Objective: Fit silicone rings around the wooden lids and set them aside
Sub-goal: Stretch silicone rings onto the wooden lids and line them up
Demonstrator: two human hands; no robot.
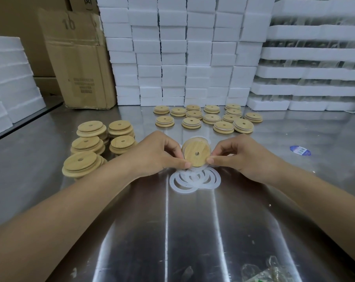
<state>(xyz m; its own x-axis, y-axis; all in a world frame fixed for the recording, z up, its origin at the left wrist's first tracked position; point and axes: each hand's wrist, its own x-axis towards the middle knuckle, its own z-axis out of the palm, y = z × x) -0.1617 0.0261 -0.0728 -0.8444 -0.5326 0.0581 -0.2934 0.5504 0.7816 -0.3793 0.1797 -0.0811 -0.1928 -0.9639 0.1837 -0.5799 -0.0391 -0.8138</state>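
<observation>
L hand (158, 153) & R hand (239, 155) are both pinching one wooden lid (197, 154) at frame centre, thumbs & fingertips clamped on its rim, holding it tilted just above the steel table (193, 231). Loose silicone rings (190, 181) are lying overlapped right under it. Bare lid stacks (91, 147) are sitting centre-left. Ringed lids (207, 119) are lying spread out behind, w/ white foam boxes (172, 58) walling the back.

The left hand (152, 153) and right hand (239, 155) are bare. The left forearm (70, 200) and right forearm (305, 190) are bare too, uncovered along their whole visible length above the steel table (193, 231). The thumbnails (187, 164) are short and plain.
</observation>
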